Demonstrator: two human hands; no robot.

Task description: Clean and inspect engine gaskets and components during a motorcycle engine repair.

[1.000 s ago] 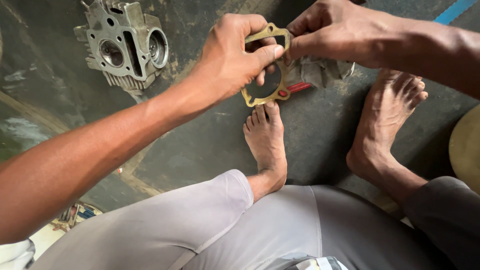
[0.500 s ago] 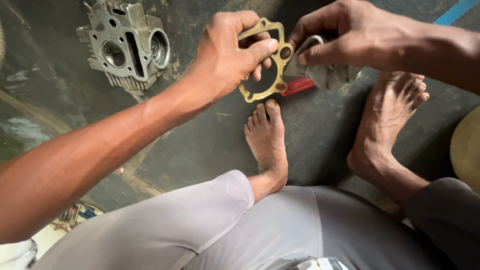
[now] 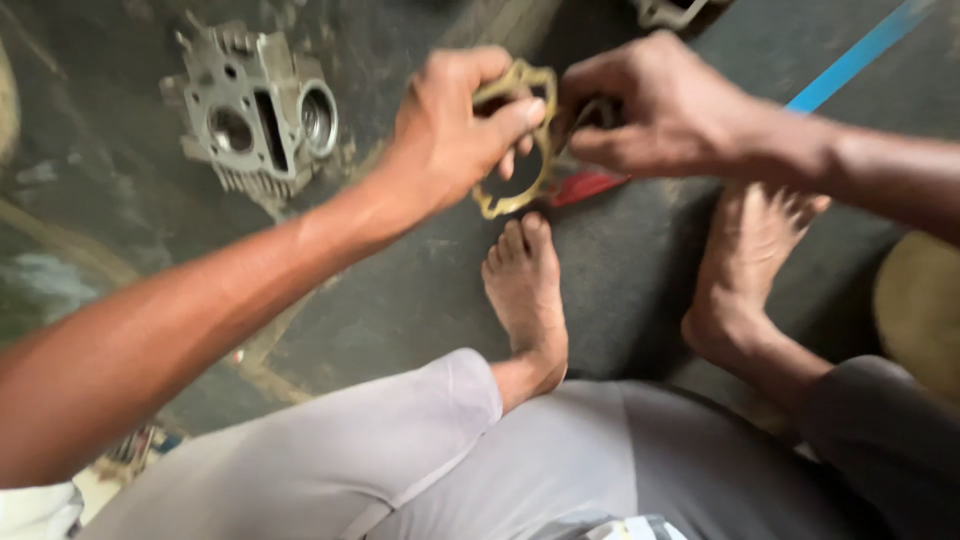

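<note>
Head view, top centre: our left hand [image 3: 455, 130] pinches a thin brass-coloured gasket [image 3: 515, 150] by its edge, held in the air above our bare feet. Our right hand [image 3: 660, 105] is closed against the gasket's right edge, gripping something small and dark we can't make out through the blur. Grey cylinder head [image 3: 255, 115] lies upper left on the dark floor [image 3: 400, 300]; a red object [image 3: 590, 185] shows just below the hands.

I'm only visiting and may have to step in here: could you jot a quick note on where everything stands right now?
Left hand: grips the thin brass-coloured gasket, held up above the floor.
Right hand: pinches a small dark tool against the gasket's edge.
Grey engine part: on the floor to the left, untouched.
Red-handled tool: on the floor below the gasket.
Done: gasket picked up. Left: its edge is being worked; image blurred.
</note>
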